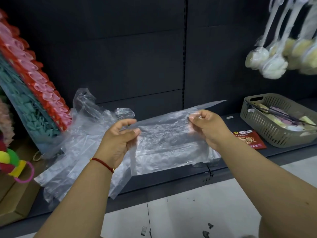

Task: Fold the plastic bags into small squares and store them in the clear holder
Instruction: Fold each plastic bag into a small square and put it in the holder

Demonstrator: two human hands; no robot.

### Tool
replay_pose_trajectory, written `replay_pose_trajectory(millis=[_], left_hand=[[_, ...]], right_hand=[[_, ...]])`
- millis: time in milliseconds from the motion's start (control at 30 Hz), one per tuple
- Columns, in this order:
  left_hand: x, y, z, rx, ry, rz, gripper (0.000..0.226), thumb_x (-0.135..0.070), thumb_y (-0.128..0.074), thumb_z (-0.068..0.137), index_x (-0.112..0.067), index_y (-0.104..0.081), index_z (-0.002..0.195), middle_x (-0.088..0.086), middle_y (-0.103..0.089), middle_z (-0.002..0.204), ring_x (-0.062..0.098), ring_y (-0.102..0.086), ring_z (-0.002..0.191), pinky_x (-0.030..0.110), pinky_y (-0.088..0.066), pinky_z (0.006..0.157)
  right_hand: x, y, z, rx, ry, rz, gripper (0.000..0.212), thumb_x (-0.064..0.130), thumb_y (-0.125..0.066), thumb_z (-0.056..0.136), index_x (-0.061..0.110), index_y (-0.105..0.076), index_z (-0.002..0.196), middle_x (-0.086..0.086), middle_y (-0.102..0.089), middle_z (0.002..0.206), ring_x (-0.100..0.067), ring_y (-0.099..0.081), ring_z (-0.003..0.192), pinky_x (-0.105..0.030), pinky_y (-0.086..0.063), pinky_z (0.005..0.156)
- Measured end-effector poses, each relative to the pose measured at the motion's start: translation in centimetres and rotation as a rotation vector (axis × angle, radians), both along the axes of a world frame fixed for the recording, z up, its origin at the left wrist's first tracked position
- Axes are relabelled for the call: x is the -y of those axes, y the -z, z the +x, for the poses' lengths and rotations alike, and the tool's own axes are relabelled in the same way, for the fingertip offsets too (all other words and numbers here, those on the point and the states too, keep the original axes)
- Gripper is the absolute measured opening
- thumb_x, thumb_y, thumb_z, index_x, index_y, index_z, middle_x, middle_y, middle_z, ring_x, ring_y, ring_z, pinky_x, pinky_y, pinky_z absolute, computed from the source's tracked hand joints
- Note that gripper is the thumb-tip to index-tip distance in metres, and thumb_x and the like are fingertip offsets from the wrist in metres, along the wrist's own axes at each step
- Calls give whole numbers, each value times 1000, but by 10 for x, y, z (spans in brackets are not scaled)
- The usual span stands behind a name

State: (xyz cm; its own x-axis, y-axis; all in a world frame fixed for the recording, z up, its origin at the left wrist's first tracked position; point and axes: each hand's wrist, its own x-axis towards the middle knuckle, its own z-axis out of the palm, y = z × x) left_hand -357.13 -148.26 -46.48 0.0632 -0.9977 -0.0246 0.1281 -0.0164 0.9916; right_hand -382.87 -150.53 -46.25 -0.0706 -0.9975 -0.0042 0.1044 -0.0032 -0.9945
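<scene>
Above shelf [171, 179], two hands [118, 140] [208, 127], one bag [164, 134]

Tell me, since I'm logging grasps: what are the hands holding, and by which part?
Both hold one clear plastic bag by its upper edge: the left hand pinches the left end, the right hand the right end.

Dark panelled back wall [130, 54], low dark shelf [173, 182], pale tiled floor [197, 208]
</scene>
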Motion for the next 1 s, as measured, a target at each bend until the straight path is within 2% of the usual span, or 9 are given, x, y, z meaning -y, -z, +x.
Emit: replay_pose_trajectory(millis=[67, 233, 333, 433, 567, 633, 800, 933, 1000], left_hand=[[-1, -1, -3, 17, -19, 6, 16, 5, -61, 89, -9, -68, 93, 5, -67, 78, 13, -61, 68, 16, -55, 63], [3, 3, 0, -2, -55, 23, 16, 3, -62, 89, -7, -71, 95, 5, -71, 82, 13, -63, 77, 15, -55, 68], [1, 1, 1, -15, -43, 17, 21, 5, -65, 84, -9, -71, 98, 6, -72, 89, 13, -65, 80, 16, -56, 72], [-1, -2, 1, -10, -18, 7, 28, 9, -65, 81, -11, -70, 100, 8, -71, 100, 12, -68, 84, 16, -56, 76], [-1, -2, 6, 70, -4, -7, 34, 12, -68, 79, -15, -72, 100, 13, -70, 110, 17, -67, 95, 25, -55, 89], [-1, -3, 9, 146, 5, -26, 35, 9, -72, 78, -20, -73, 98, 12, -71, 111, 19, -65, 101, 32, -51, 96], [-3, -4, 9, 445, -35, -117, 25, -6, -75, 82, -28, -73, 94, -20, -66, 68, -5, -59, 66, 13, -46, 74], [-4, -6, 8, 523, -74, -158, 11, -13, -72, 87, -24, -74, 83, -12, -71, 77, -2, -64, 68, 13, -48, 68], [-4, -8, 6, 523, -87, -169, 10, -15, -70, 88, -19, -73, 80, -10, -69, 78, 0, -61, 69, 14, -47, 67]], right_hand=[[1, -1, -3, -26, 65, 29, 5, 7, -62, 94, 11, -60, 94, -3, -65, 72, -9, -57, 59, -21, -51, 56], [0, 1, -13, -117, 103, 11, 44, 12, -67, 91, 30, -46, 126, 1, -61, 67, -10, -59, 66, -32, -54, 72], [-6, -3, -17, -83, -45, -7, 32, 6, -66, 90, 10, -62, 122, -1, -64, 75, -11, -61, 69, -27, -58, 76], [-9, -6, -21, -249, -104, -38, 29, 5, -73, 84, 14, -70, 111, -4, -66, 88, -6, -63, 73, -13, -50, 65], [-8, -7, -24, -353, -120, -40, 38, -2, -78, 75, 25, -72, 101, -6, -70, 93, -13, -63, 80, -32, -55, 76], [-7, -7, -25, -402, -96, -60, 37, -1, -78, 76, 26, -72, 99, -5, -70, 94, -15, -62, 82, -28, -53, 77], [-6, -10, -25, -533, -55, -89, 14, 8, -69, 88, 17, -75, 97, 0, -72, 88, -7, -62, 68, -18, -50, 62], [-4, -11, -24, -624, -32, -73, 11, 19, -63, 94, 18, -71, 87, 2, -67, 78, -9, -59, 68, -21, -51, 66], [-4, -11, -22, -669, -27, -84, 15, 24, -60, 96, 17, -70, 87, 7, -63, 90, -6, -58, 78, -23, -49, 76]])
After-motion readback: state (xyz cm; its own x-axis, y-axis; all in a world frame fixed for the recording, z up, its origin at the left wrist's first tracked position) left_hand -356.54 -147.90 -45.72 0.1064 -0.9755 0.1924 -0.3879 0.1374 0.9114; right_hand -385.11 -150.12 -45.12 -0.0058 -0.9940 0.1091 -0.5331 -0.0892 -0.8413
